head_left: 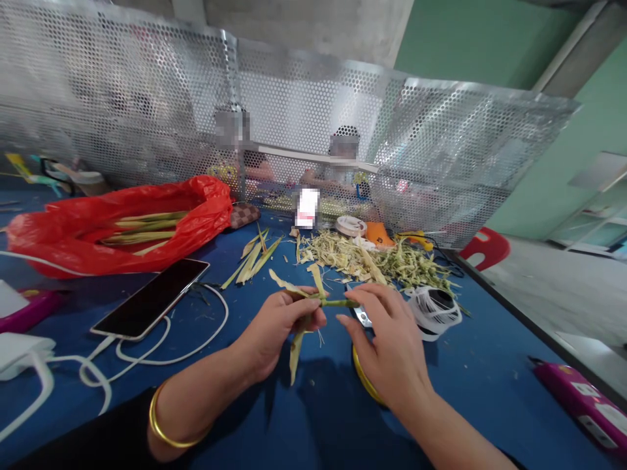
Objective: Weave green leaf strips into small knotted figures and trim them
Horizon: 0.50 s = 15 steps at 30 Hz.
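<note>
Near the middle of the table, my left hand (294, 316) pinches a folded piece of leaf strips (337, 302) between thumb and fingers. Pale leaf ends stick out above and below the grip, and a green stem-like part points right. My right hand (386, 336) is at that green tip; its fingers are at or touching the end, while the thumb stands apart below. A silvery metal tool (362, 316) shows partly behind the right fingers, its kind hidden. Under the same hand curves the yellow rim of a round object (366, 378), mostly covered.
Leaf scraps (343, 254) are heaped beyond my hands, with loose strips (255, 258) to their left. A red plastic bag (63, 225) holds more leaves. A charging phone (151, 297), a wound white spool (434, 313) and a purple box (580, 398) surround me. A perforated screen (304, 98) stands behind.
</note>
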{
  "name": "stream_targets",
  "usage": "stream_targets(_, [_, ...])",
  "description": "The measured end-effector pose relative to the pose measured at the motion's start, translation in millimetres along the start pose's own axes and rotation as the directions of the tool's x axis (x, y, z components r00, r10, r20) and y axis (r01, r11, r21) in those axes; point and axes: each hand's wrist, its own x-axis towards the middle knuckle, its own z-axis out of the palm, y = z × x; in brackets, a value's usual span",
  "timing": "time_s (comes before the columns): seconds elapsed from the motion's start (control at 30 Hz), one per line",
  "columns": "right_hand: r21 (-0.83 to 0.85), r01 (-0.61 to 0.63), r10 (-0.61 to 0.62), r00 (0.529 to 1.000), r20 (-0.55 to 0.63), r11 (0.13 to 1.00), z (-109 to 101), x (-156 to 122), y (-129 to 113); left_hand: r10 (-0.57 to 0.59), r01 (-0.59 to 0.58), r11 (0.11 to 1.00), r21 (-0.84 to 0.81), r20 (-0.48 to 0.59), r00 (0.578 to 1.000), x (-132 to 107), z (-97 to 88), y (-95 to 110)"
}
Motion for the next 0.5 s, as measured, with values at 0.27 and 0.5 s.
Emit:
stream_targets(0.27, [0.102, -0.027, -0.005, 0.952, 0.305, 0.994, 9, 1, -2, -0.081, 0.059, 0.976, 0.212, 0.094, 0.992, -4, 2.3, -2])
stream_targets(0.5, [0.112, -0.074, 0.032, 0.942, 0.335, 0.991, -11, 10, 9, -0.056, 0.034, 0.964, 0.262, 0.077, 0.995, -1, -1.6, 7])
